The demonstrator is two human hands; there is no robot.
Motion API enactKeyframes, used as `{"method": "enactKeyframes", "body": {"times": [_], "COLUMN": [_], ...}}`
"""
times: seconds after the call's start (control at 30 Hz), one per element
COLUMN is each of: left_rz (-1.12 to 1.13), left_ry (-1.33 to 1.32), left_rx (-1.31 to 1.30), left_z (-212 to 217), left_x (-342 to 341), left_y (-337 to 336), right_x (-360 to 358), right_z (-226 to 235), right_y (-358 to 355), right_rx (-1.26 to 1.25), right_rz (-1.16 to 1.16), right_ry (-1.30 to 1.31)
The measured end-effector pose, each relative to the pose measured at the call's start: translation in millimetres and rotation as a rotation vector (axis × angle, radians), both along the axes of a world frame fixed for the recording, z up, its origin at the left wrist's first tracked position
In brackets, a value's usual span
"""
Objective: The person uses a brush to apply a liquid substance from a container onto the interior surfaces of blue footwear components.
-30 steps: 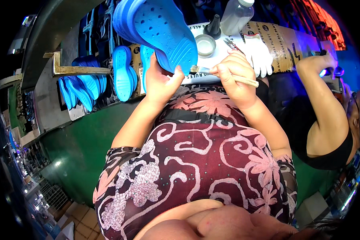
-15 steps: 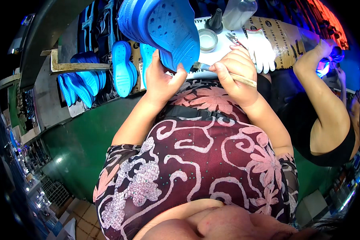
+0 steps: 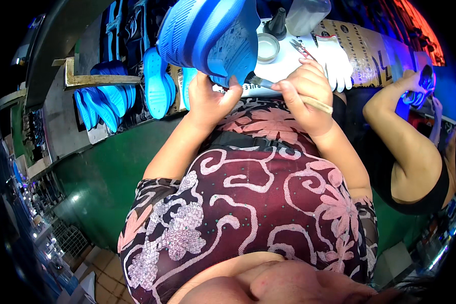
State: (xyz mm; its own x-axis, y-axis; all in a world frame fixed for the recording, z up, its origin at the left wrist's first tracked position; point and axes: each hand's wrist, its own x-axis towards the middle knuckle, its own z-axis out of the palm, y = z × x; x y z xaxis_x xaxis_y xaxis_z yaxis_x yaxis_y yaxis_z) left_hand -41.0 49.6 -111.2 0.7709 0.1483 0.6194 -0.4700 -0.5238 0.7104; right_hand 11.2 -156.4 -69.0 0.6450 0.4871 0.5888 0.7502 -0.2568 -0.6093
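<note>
A thick blue foam shoe sole [image 3: 207, 35] is raised over the near edge of the workbench, tilted so its ribbed side wall and part of its inner face show. My left hand [image 3: 207, 101] grips its lower end, thumb on the near side, the other fingers partly hidden behind it. In my right hand [image 3: 309, 93] is a flat brush [image 3: 314, 104] with a pale wooden handle, pinched between thumb and fingers. Its dark bristles point left, at the sole's lower right edge; whether they touch I cannot tell.
Beyond my hands stand a small round dish [image 3: 267, 48], a black nozzle bottle [image 3: 276, 24] and a clear bottle [image 3: 309, 15]. Red-handled snips [image 3: 300, 49] and a white glove [image 3: 337, 61] lie nearby. More blue soles [image 3: 156, 83] rest left. A co-worker's arm [image 3: 403, 116] is at right.
The sole has tilted, showing more of its side wall and less of its inner face. My right hand and the brush have shifted slightly right and nearer. The co-worker's hand has moved slightly nearer.
</note>
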Motion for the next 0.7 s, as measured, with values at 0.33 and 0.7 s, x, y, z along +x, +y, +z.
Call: {"method": "enactKeyframes", "body": {"times": [0.33, 0.7], "left_rz": [-0.025, -0.054], "left_ry": [-0.003, -0.123], "left_rx": [0.008, 0.261], "left_z": [-1, 6], "left_x": [4, 8], "left_y": [4, 8], "right_x": [-2, 2], "right_z": [3, 4], "right_y": [4, 5], "right_rx": [0.007, -0.027], "right_rz": [0.024, -0.018], "right_ry": [-0.004, -0.039]}}
